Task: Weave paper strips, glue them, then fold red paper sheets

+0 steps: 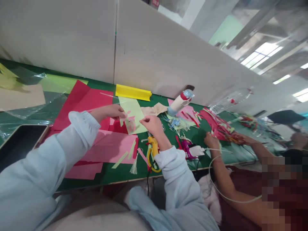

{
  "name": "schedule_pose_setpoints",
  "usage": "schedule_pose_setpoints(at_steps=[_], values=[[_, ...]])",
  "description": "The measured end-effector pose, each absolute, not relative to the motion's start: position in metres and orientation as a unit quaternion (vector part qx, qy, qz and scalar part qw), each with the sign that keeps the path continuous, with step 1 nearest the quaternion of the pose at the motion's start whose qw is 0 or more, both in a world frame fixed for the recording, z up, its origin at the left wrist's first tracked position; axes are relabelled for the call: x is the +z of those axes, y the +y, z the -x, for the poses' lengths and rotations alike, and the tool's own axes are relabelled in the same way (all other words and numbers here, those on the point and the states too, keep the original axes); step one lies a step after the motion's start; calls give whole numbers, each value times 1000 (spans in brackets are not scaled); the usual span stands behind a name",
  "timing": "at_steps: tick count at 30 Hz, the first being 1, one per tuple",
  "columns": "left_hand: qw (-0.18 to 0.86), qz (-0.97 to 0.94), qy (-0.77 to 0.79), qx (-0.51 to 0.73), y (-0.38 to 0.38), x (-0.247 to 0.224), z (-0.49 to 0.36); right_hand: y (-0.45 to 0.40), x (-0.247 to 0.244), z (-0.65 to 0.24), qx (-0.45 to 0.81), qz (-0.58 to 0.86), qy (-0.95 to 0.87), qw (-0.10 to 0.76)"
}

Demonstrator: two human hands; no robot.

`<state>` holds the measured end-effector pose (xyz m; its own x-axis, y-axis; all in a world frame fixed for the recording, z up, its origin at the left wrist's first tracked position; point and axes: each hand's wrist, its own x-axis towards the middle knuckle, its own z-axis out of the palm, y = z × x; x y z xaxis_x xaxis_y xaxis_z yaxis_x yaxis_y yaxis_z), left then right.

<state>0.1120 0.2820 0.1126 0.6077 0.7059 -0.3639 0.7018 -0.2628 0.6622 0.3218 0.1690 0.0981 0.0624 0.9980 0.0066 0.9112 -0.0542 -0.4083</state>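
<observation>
Pink paper pieces (131, 125) show against a pale green paper sheet (138, 113) in the gap between the left hand (112, 111) and the right hand (154, 126); whether they lie on the sheet or hang from the fingers, I cannot tell. The right thumb and forefinger are pressed together at the tips, and anything pinched there is too small to make out. The left fingers curl down at the sheet's left side, blurred enough that I cannot tell whether they pinch anything. Beyond both hands stands a yellow folded strip (133, 93), with a piece of beige material (155, 109) just past the right hand. Red paper (83, 99) spreads behind and left of the left hand, pink paper sheets (113, 147) lie on its near side, and a dark-screened phone (22, 141) rests well to its left. Just below the right hand sits a yellow tool (154, 146), with a white tassel (134, 166) near it. To the right of the right hand are a tangle of threads (175, 122), a tilted white drink bottle (177, 104) and a purple device (189, 150); farther right, a co-worker's hand (212, 141) is at a bundle of red strips (213, 120).
</observation>
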Motion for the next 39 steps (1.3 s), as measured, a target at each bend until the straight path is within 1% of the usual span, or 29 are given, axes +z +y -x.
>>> schedule_pose_setpoints(at_steps=[3, 5, 8, 11, 14, 20, 24, 30, 39], values=[[439, -802, 403, -27, 285, 120, -111, 181, 101, -326, 180, 688, -668, 218], [449, -807, 381, -42, 285, 124, -111, 186, 101, -326, 227, 650, -686, 234], [456, -812, 361, -54, 285, 128, -110, 189, 99, -324, 376, 572, -688, 240], [461, -812, 354, -59, 285, 131, -109, 187, 96, -321, 529, 515, -629, 242], [474, -806, 350, -54, 284, 131, -108, 185, 94, -319, 586, 507, -580, 252], [519, -763, 385, 13, 280, 120, -107, 185, 90, -317, 590, 532, -529, 298], [586, -707, 395, 46, 272, 102, -103, 185, 88, -318, 583, 556, -488, 336], [651, -650, 390, 38, 259, 82, -98, 184, 86, -319, 580, 563, -482, 338], [666, -626, 403, 45, 257, 80, -97, 178, 87, -315, 541, 592, -492, 338]])
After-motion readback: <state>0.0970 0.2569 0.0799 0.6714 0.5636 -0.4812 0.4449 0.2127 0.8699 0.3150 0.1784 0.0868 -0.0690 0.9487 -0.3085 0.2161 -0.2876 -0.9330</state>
